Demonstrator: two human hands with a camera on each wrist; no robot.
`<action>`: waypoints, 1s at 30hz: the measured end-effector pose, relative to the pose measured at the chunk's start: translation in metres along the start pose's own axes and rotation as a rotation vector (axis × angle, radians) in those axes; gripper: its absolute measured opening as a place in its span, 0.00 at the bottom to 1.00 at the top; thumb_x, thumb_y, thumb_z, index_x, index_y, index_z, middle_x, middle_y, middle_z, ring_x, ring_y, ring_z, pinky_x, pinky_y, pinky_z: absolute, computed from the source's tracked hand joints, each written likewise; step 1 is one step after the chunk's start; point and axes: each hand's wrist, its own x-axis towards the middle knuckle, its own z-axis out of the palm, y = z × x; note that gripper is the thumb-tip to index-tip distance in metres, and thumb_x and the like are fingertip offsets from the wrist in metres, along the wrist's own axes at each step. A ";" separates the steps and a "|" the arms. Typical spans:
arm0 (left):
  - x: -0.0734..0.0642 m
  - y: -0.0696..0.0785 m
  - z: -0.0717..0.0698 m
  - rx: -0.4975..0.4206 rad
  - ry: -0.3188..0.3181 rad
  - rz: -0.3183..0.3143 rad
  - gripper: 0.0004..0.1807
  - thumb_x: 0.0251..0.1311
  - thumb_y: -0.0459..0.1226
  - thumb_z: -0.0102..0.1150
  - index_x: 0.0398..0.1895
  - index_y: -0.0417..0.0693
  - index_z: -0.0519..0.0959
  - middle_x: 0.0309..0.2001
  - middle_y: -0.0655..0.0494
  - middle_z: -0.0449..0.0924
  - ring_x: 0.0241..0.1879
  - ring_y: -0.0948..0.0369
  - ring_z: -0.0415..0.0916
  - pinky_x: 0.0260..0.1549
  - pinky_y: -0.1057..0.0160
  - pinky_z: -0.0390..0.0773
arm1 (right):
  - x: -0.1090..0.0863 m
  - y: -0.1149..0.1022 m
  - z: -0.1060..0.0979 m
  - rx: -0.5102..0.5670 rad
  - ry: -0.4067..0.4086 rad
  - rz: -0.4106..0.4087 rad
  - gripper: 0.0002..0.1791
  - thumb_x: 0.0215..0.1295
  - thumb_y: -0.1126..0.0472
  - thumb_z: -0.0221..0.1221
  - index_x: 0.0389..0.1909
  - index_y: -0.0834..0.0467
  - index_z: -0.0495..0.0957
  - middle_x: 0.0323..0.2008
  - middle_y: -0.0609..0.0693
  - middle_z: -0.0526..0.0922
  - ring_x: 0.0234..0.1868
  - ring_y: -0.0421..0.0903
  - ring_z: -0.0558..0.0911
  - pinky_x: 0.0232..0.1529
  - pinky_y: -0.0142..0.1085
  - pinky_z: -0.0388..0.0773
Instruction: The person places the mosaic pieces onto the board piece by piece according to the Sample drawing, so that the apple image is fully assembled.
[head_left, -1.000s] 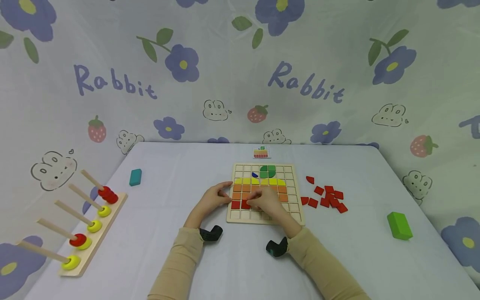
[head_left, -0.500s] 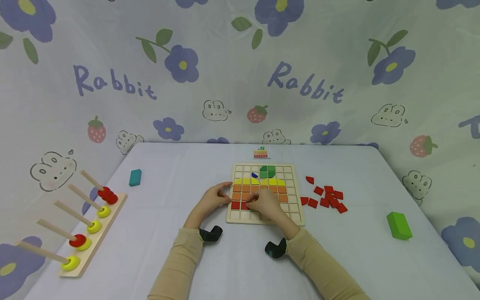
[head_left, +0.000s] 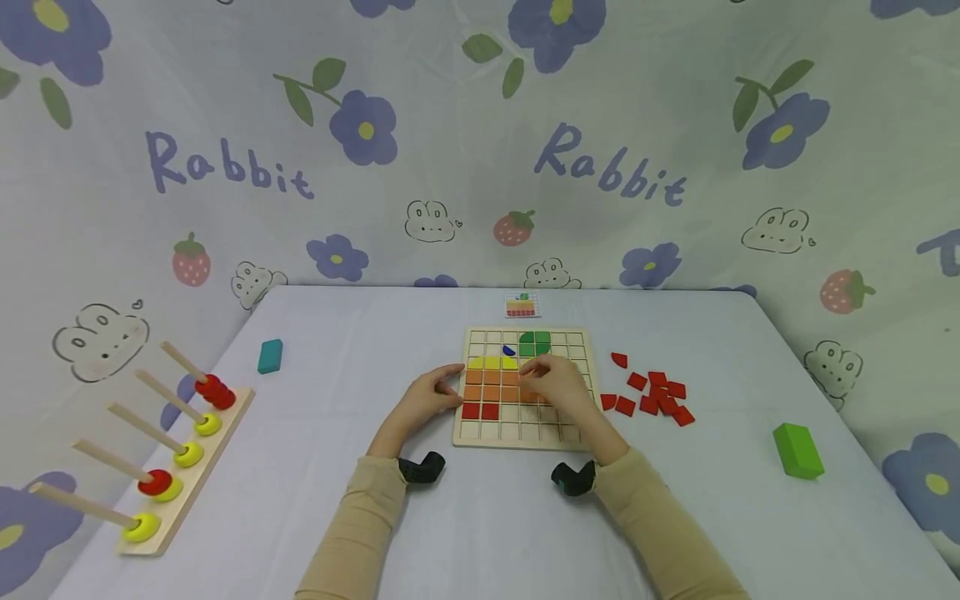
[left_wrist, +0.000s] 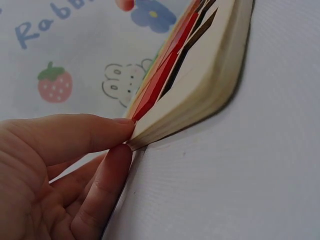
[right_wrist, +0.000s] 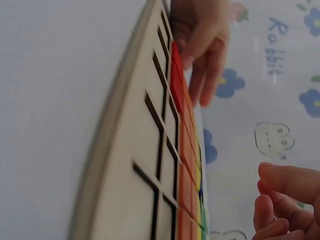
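A wooden grid board (head_left: 517,431) lies mid-table. Two red square tiles (head_left: 490,411) sit side by side in a lower row at its left. Above them are orange tiles (head_left: 491,378), a yellow row (head_left: 491,363), a small blue piece (head_left: 508,351) and green pieces (head_left: 535,343). My left hand (head_left: 423,400) holds the board's left edge, thumb tip (left_wrist: 125,129) on the rim beside the red tile. My right hand (head_left: 561,389) hovers over the board's right half, hiding part of the orange and yellow rows. Its loosely curled fingers (right_wrist: 280,177) hold nothing.
Loose red tiles (head_left: 658,392), squares and rounded pieces, lie right of the board. A small picture card (head_left: 522,305) lies behind it. Left stand a teal block (head_left: 270,356) and a wooden peg stand (head_left: 187,479) with red and yellow rings. A green block (head_left: 798,451) is far right.
My right hand has left the second red tile, which now shows fully in its cell, and has moved up and right across the board. The left hand has stayed in place.
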 end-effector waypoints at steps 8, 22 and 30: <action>0.001 0.000 0.001 0.009 -0.004 0.020 0.32 0.51 0.34 0.64 0.63 0.52 0.69 0.31 0.51 0.77 0.28 0.60 0.69 0.28 0.65 0.69 | 0.001 0.035 -0.077 0.045 0.128 0.113 0.18 0.59 0.56 0.61 0.47 0.60 0.78 0.38 0.54 0.75 0.36 0.48 0.70 0.32 0.35 0.68; 0.000 0.000 0.000 0.019 0.008 0.004 0.32 0.51 0.33 0.64 0.63 0.52 0.69 0.31 0.51 0.76 0.29 0.60 0.69 0.28 0.65 0.69 | -0.023 0.105 -0.153 0.151 0.102 0.330 0.27 0.64 0.59 0.54 0.62 0.64 0.66 0.39 0.50 0.74 0.28 0.43 0.69 0.28 0.31 0.69; 0.001 0.000 -0.001 0.020 0.003 0.008 0.32 0.51 0.33 0.64 0.63 0.52 0.69 0.31 0.51 0.76 0.29 0.60 0.69 0.28 0.65 0.69 | -0.020 0.118 -0.144 0.112 0.052 0.371 0.30 0.63 0.62 0.54 0.65 0.65 0.61 0.59 0.68 0.62 0.46 0.53 0.66 0.37 0.32 0.68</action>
